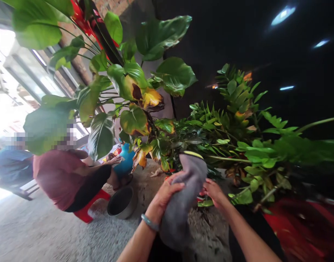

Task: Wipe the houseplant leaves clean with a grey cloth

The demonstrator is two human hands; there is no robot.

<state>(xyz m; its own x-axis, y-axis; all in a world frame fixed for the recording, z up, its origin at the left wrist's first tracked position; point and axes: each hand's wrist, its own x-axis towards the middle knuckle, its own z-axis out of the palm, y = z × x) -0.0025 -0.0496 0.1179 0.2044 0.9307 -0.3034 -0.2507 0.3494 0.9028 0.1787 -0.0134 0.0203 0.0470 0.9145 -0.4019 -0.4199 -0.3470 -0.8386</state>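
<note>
My left hand (167, 193), with a pale bangle at the wrist, grips a grey cloth (180, 196) with a yellow edge. The cloth hangs down in folds in front of my lap, its top standing up by the plants. Close by its right edge is my right hand (213, 191). The fingers there are bent together, and what they hold, if anything, is hidden. Just beyond both hands grow low green leaves (244, 196), some browned. A larger plant with broad leaves (132, 118), several of them yellow and brown, rises ahead to the left.
At the left a person in a pink shirt (57, 178) sits on a red stool (94, 205); another in blue (12, 165) sits behind. A dark bucket (121, 203) stands on the concrete floor (82, 240). Dark glossy panelling (237, 32) backs the plants. Something red (303, 229) lies right.
</note>
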